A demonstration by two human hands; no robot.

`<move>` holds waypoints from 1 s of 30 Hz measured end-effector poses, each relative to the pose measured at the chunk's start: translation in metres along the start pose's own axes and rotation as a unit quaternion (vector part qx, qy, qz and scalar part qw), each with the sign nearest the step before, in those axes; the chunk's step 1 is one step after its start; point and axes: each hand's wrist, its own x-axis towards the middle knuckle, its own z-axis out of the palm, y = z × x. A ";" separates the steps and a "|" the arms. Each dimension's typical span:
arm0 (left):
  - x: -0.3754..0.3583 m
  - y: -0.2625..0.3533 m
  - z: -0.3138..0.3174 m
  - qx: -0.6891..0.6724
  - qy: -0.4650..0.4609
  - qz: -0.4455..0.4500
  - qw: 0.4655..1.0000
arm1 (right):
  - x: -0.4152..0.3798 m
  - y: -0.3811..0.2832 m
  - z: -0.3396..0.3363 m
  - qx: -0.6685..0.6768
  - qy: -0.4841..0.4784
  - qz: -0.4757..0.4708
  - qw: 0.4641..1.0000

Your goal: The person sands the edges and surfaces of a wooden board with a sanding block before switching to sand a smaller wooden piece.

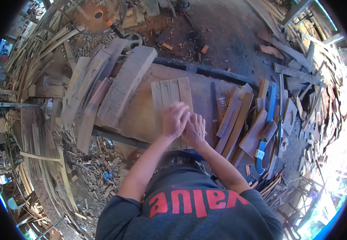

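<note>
Standing at a long, brown, wooden-topped workbench (139, 114), reading the clock from the hands. Facing a thick, grey, rough-faced wooden slab (127, 86) at ten o'clock and long brown boards (238, 116) at three. Having a blue-bladed handsaw (271, 101) at three too, beyond the boards. Leaning over a pale-brown rectangular panel of narrow wooden strips (166, 91), lying flat on the bench, reaching toward eleven. Bringing the left hand (175, 120), with fingers bent, against the right hand (195, 130), with fingers slightly parted, above the panel's near part; leaving anything pinched impossible to tell.
</note>
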 end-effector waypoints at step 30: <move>0.088 -0.079 0.055 -0.047 -0.027 0.059 0.997 | 0.096 0.007 0.017 -0.018 -0.093 0.128 0.987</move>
